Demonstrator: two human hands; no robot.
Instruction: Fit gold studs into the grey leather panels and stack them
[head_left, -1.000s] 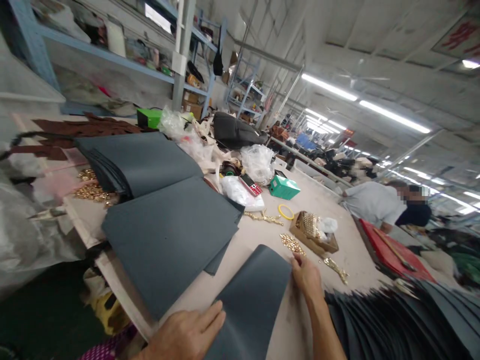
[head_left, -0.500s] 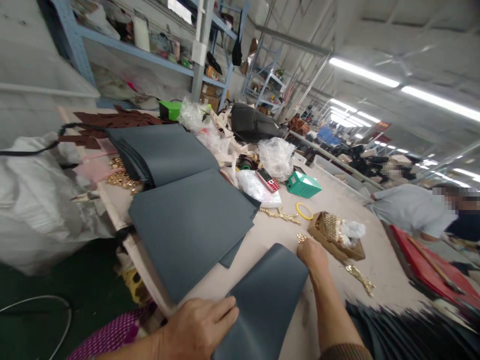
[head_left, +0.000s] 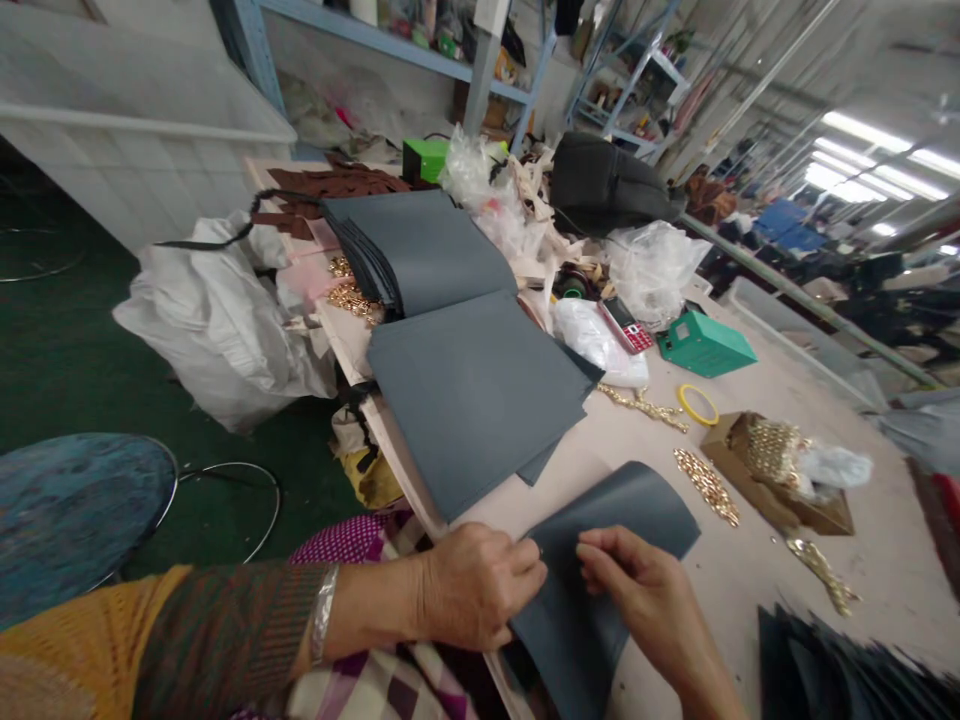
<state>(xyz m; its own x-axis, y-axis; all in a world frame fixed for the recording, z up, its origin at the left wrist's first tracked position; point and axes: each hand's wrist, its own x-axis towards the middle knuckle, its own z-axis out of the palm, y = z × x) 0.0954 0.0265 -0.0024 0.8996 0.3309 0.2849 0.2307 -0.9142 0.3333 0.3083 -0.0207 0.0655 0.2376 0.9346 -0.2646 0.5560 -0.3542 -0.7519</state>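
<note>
Far L, we've a blue stool (head_left: 82, 510); then stacked grey sheets (head_left: 476, 400), our L hand (head_left: 484, 588) curled closed, bent grey sheet (head_left: 564, 625) on table (head_left: 675, 440) under both hands, our R hand (head_left: 649, 595) pinched closed (can't tell if either's holding sth), gold pcs (head_left: 706, 487).

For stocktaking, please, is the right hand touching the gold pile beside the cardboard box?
Apart: head view shows grey sheet and tabletop between right hand and pile.

Anything in right fingers (head_left: 611, 547) too small to tell; grey sheet (head_left: 574, 640) beneath cut by bottom edge.
</note>
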